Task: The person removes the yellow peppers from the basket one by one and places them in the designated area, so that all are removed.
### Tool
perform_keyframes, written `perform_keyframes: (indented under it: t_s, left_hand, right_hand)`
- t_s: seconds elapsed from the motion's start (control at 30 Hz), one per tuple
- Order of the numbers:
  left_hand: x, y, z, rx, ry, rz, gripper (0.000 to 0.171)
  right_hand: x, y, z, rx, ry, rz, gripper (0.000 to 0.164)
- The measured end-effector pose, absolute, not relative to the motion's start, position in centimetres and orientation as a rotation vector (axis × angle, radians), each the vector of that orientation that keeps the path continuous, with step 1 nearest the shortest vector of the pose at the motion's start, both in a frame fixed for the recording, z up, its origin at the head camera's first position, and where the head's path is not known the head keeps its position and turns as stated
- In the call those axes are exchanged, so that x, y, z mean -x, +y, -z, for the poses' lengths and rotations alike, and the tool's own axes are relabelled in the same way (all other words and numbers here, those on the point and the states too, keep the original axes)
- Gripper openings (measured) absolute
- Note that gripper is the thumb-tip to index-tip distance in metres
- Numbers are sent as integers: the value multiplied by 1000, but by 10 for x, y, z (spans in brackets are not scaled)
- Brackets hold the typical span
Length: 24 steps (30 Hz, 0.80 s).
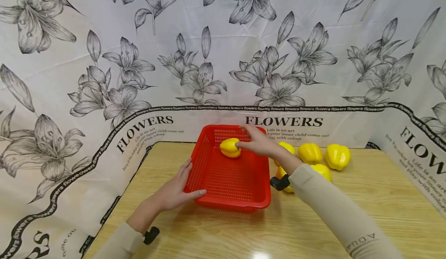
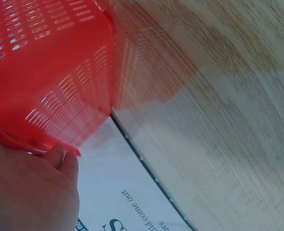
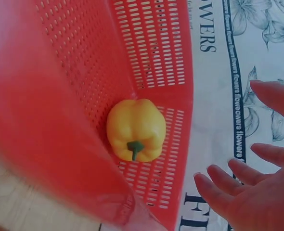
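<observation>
A red plastic basket (image 1: 226, 181) with slotted walls stands on the wooden table. My left hand (image 1: 175, 191) grips its left rim, thumb over the front-left corner; in the left wrist view the fingers (image 2: 70, 166) bend over the rim. One yellow bell pepper (image 1: 230, 148) with a green stem (image 3: 135, 147) lies inside, toward the far end. Over the basket's far right part is my right hand (image 1: 258, 142), its fingers spread and holding nothing. In the right wrist view that hand (image 3: 257, 187) is apart from the pepper (image 3: 137, 126).
Several more yellow bell peppers (image 1: 337, 156) lie on the table (image 1: 366, 208) to the basket's right, some partly hidden behind the right forearm. Flower-printed cloth (image 1: 209, 50) hangs behind and along both sides of the table.
</observation>
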<state>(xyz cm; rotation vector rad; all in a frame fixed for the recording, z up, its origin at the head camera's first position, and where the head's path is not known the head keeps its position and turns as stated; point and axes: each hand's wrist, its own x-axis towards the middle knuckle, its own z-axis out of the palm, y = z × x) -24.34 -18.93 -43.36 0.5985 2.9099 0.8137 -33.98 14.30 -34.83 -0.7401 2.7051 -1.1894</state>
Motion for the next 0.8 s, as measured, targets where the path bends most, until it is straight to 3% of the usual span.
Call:
perform_keyframes:
  t_s: [0.4, 0.8]
  left_hand:
    - [243, -190, 433, -581, 2904, -806, 118]
    - [244, -189, 433, -587, 2907, -804, 119]
  right_hand:
    - [373, 124, 369, 498, 2698, 1297, 75]
    - [392, 107, 404, 93, 2601, 1415, 89]
